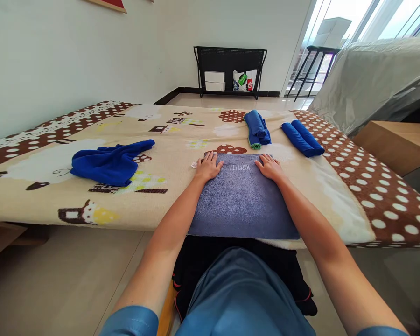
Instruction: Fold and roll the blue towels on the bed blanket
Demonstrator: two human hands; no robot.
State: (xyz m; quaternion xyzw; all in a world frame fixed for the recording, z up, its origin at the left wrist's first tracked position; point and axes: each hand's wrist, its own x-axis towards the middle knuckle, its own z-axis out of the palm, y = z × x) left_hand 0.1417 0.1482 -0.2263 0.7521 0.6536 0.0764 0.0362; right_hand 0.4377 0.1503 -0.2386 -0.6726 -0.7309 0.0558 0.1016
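A grey-purple towel point(243, 200) lies folded flat on the patterned blanket point(175, 158), its near edge at the bed's front. My left hand point(208, 167) rests palm down on the towel's far left corner, fingers stretched out. My right hand point(270, 167) lies flat on the far right corner, fingers also spread. Neither hand grips anything. A small white tag point(194, 164) pokes out beside my left hand.
A crumpled blue towel point(108, 163) lies to the left. Rolled blue towels point(257, 127) sit behind the grey one, and another blue roll point(303, 138) to their right. A black rack point(230, 70) stands at the far wall. A wooden table point(395, 142) is at right.
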